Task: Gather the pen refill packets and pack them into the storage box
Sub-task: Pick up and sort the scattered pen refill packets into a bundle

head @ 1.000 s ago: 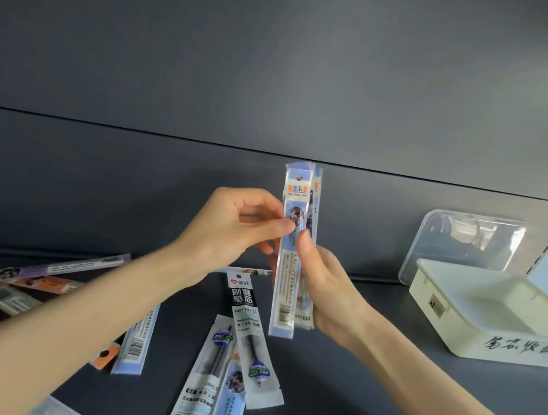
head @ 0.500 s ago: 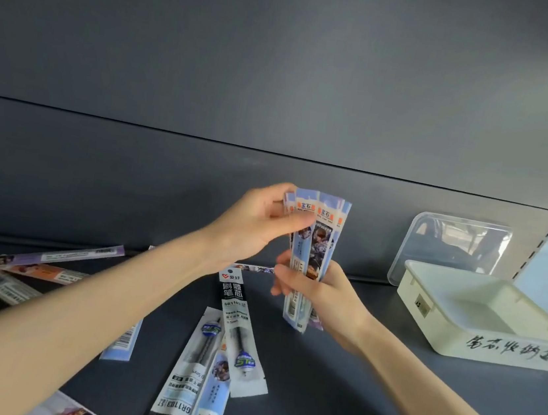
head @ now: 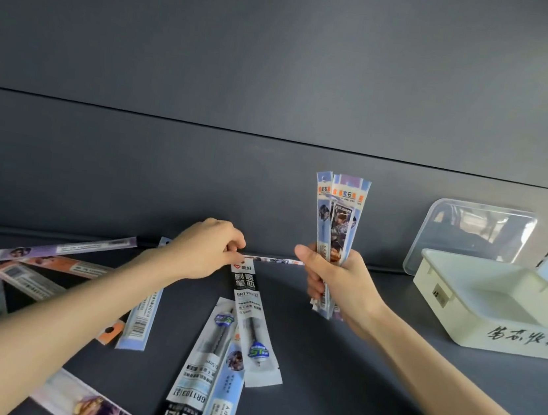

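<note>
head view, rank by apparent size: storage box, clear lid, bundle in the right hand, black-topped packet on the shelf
1. storage box, though cropped by the frame edge
2. clear lid, partly behind the box
3. bundle and black-topped packet: too alike to rank; the right hand hides part of the bundle

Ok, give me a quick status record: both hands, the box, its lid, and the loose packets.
left hand: pinches the end of a thin packet lying along the back wall
right hand: grips a bundle of blue packets, upright
storage box: open, far right, no packets visible inside
lid: clear, leaning on the back wall behind the box
loose packets: scattered flat, centre and left
</note>
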